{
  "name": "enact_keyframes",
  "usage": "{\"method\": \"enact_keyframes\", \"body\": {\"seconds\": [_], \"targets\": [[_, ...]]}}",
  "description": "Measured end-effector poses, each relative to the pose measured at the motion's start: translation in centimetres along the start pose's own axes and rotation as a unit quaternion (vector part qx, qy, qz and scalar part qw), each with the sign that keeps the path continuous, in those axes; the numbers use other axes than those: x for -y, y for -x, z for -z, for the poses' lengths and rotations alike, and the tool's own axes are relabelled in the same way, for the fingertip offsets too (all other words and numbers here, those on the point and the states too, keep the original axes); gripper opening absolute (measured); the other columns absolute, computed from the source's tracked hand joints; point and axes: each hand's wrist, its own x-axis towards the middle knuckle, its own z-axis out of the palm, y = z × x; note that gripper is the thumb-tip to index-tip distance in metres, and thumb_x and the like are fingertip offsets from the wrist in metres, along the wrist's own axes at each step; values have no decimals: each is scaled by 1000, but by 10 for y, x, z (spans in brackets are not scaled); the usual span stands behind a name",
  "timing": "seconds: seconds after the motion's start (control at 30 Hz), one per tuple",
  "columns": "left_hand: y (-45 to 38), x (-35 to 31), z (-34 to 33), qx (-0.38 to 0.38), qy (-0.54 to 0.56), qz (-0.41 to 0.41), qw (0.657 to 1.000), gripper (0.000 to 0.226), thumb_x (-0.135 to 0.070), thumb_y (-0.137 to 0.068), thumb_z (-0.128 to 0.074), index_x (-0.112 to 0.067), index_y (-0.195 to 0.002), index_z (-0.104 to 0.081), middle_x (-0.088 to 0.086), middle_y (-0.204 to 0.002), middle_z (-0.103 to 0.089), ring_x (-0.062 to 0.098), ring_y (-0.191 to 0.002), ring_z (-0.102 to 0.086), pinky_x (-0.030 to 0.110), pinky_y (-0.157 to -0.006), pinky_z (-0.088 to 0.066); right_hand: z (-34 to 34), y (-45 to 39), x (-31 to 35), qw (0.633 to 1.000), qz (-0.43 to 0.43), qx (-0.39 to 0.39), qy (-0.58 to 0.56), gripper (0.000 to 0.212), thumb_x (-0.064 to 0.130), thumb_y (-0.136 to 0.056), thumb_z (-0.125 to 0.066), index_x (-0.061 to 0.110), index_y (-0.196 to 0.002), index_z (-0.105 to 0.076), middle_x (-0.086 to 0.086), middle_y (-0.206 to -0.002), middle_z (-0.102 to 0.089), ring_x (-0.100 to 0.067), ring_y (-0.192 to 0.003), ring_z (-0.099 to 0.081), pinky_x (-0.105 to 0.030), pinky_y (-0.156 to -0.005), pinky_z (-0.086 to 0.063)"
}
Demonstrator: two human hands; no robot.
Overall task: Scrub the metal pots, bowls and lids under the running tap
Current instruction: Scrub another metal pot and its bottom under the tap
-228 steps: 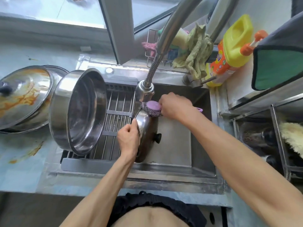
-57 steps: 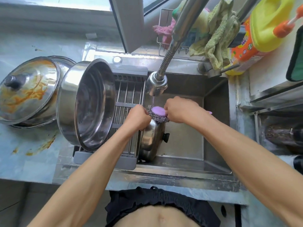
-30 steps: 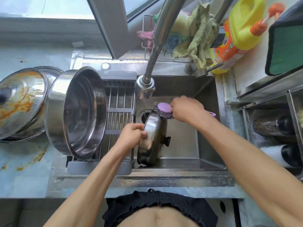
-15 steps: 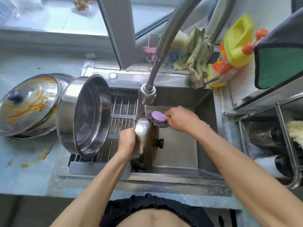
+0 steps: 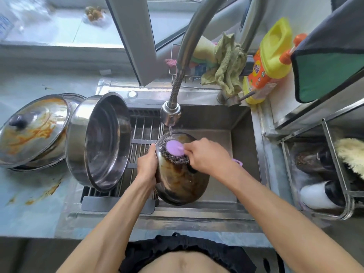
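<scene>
A metal lid [image 5: 183, 186] stands tilted in the sink [image 5: 244, 154], its broad face turned up toward me. My left hand [image 5: 146, 166] grips its left rim. My right hand [image 5: 204, 156] holds a purple-handled steel-wool scrubber [image 5: 175, 152] and presses it on the lid's upper part. A thin stream of water falls from the tap head [image 5: 170, 114] onto the lid's top edge. A large steel pot [image 5: 100, 140] lies on its side on the drain rack [image 5: 143, 134]. A sauce-smeared lid [image 5: 33, 129] covers another pot on the counter at the left.
A yellow detergent bottle [image 5: 267, 62] and a green rag [image 5: 226, 64] sit behind the sink. A wire basket [image 5: 189, 75] holds sponges. At the right, a metal shelf [image 5: 334, 174] holds brushes and bottles. The counter [image 5: 33, 196] has sauce stains.
The lid has turned from edge-on to showing its broad face. The scrubber has moved from the lid's top edge onto that face. My left hand stays on the left rim.
</scene>
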Motion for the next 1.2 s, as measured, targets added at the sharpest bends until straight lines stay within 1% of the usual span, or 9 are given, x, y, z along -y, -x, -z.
{"method": "enact_keyframes", "body": {"seconds": [0.13,0.33,0.43,0.57,0.7,0.83,1.0,1.13,1.2], "targets": [[4,-3,4,12,30,18,999,38,-45,-95,-64,-9,-90,-73,9,-83,-78,28,-79,-75,46,-78,-63,8,-22,-21,994,-105,-24,-21,15,16,-85,-49,21,-91,-62,-8,-89,-61,-37,-88,-64,-34,-65,-41],[-1,-15,6,1,7,3,1000,40,-46,-94,-63,-8,-86,-72,9,-79,-75,25,-69,-73,37,-63,-62,-1,-29,2,993,-89,-17,-70,17,18,-87,-49,21,-94,-64,-7,-88,-62,-34,-81,-59,-35,-66,-42],[-2,-11,8,2,-11,1,1000,39,-47,-93,-64,-10,-84,-72,7,-77,-73,26,-71,-72,43,-72,-63,-1,-38,-13,981,-164,-25,-104,23,20,-92,-48,18,-106,-66,-9,-95,-65,-35,-92,-64,-37,-71,-47],[-7,-11,9,4,-6,13,1000,37,-44,-94,-64,-9,-85,-72,8,-75,-74,25,-69,-73,44,-73,-63,-12,-30,13,991,-101,-11,-84,24,17,-89,-47,18,-105,-64,-7,-92,-60,-35,-87,-61,-36,-68,-42],[-8,-16,8,11,13,17,1000,35,-43,-99,-62,-12,-86,-71,4,-69,-75,22,-63,-72,39,-68,-63,-3,-43,-10,980,-174,-22,-98,26,19,-92,-47,17,-111,-65,-11,-103,-66,-35,-96,-63,-37,-72,-43],[-15,-23,6,12,13,25,1000,34,-44,-96,-64,-11,-99,-74,4,-73,-77,22,-64,-74,35,-60,-61,-6,-35,14,992,-107,-23,-61,20,17,-91,-49,17,-105,-63,-8,-93,-59,-34,-83,-57,-35,-69,-39],[-15,-17,11,28,-4,26,999,34,-47,-94,-67,-15,-97,-77,3,-80,-79,24,-76,-76,41,-74,-63,-2,-39,-14,981,-178,-32,-63,25,22,-95,-46,15,-112,-63,-11,-106,-66,-36,-95,-63,-36,-71,-42],[-17,-22,6,21,-3,25,999,35,-46,-95,-65,-12,-100,-76,6,-81,-79,23,-69,-75,38,-64,-63,-4,-28,11,993,-104,-22,-46,22,13,-88,-48,15,-104,-63,-9,-93,-62,-35,-84,-60,-36,-68,-39],[-15,-22,6,24,-4,26,999,35,-46,-96,-64,-12,-98,-75,7,-84,-79,24,-70,-75,37,-64,-62,2,-33,-3,988,-139,-20,-63,19,14,-89,-46,16,-99,-62,-8,-93,-64,-34,-87,-63,-36,-67,-42]]}}
